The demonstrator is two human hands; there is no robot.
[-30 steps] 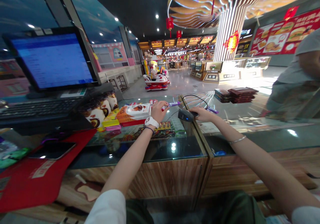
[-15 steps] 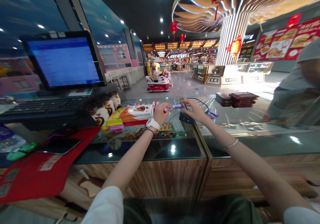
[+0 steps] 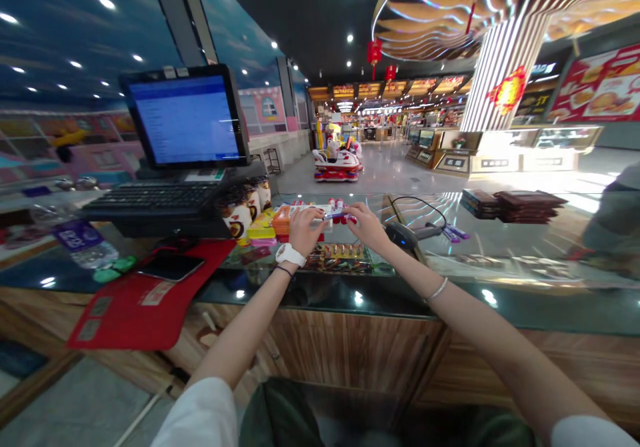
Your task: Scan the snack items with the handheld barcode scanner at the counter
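My left hand [image 3: 305, 231], with a white watch on its wrist, pinches one end of a slim purple packet [image 3: 334, 216]. At the packet's other end, the fingers of my right hand [image 3: 370, 228] are closed on it. The packet is held level above the glass counter, its print too small to read. Behind my left hand an orange-and-white box [image 3: 281, 220] is partly hidden. To the right of my right hand lies a black barcode scanner [image 3: 401, 237] with a blue light. Two or so similar purple packets [image 3: 455, 233] lie past it.
On the left stand a monitor [image 3: 185, 120], a keyboard [image 3: 150, 197] and a phone [image 3: 171, 267] on a red mat [image 3: 135, 314]. A water bottle [image 3: 85, 242] lies near them. Dark flat packs [image 3: 530, 206] are stacked at right. A blurred person [image 3: 617, 214] stands beyond the counter.
My view has turned to the left. Both hands have moved left with the purple packet, away from the scanner and in front of the orange-and-white box.
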